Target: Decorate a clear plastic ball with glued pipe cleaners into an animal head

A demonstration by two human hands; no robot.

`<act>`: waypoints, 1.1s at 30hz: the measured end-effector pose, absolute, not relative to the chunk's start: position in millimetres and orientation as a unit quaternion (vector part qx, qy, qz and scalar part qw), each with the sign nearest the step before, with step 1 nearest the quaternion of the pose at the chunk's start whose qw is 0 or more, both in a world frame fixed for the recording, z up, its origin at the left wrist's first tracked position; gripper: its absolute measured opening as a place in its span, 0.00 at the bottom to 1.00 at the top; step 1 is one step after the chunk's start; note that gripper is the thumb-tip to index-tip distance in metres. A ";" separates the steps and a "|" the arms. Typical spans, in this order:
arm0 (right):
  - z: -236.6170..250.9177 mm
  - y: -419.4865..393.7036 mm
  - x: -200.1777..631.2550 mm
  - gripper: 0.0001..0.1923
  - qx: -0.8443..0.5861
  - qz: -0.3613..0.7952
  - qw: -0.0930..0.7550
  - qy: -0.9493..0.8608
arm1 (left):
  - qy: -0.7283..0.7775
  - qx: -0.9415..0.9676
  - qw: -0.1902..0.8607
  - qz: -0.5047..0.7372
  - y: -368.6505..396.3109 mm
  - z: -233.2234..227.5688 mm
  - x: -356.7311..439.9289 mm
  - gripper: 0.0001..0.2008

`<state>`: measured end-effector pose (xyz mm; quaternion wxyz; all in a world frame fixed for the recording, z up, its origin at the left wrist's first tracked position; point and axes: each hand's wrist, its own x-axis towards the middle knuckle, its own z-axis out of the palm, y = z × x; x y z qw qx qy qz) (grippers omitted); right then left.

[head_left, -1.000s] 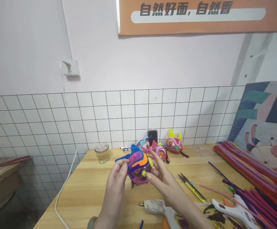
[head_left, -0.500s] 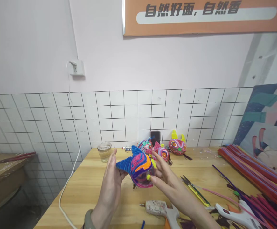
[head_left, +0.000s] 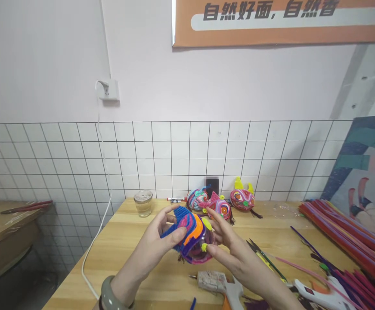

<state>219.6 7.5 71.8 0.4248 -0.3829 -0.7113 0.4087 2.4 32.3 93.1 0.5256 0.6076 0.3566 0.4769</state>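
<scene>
Between my hands, above the wooden table, is a round fish-shaped pipe-cleaner craft (head_left: 192, 234). It has a ridged blue tail, swirls of pink, orange and purple, a bare clear patch in front and small yellow pieces. My left hand (head_left: 156, 239) grips the tail side, thumb on top and fingers behind. My right hand (head_left: 235, 249) closes round the front, its thumb beside the lower yellow piece; some fingertips are hidden behind the craft. Below lies a glue gun (head_left: 211, 280) with an orange trigger.
Several similar pipe-cleaner crafts (head_left: 242, 199) stand at the back, near a lidded glass jar (head_left: 143, 206). Yellow-and-green-handled snips (head_left: 266, 261), a second glue gun (head_left: 323, 293) and bundled pipe cleaners (head_left: 342, 237) lie at the right. A white cable (head_left: 92, 245) hangs along the left table edge.
My left hand has gone from lying flat beside the tail to gripping it, thumb on top. The fish craft has turned and dropped slightly. The view has shifted a little.
</scene>
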 end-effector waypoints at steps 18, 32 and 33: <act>83.0 2.2 217.9 0.37 -0.489 0.337 0.327 -0.735 | 0.330 0.655 0.544 0.408 30.3 92.1 7.3 0.26; 84.7 1.3 215.3 0.40 -0.509 0.321 0.302 -0.740 | 0.369 0.647 0.534 0.400 26.0 87.7 17.3 0.26; 84.5 1.4 215.6 0.40 -0.506 0.318 0.303 -0.742 | 0.373 0.649 0.529 0.399 25.9 87.3 18.3 0.25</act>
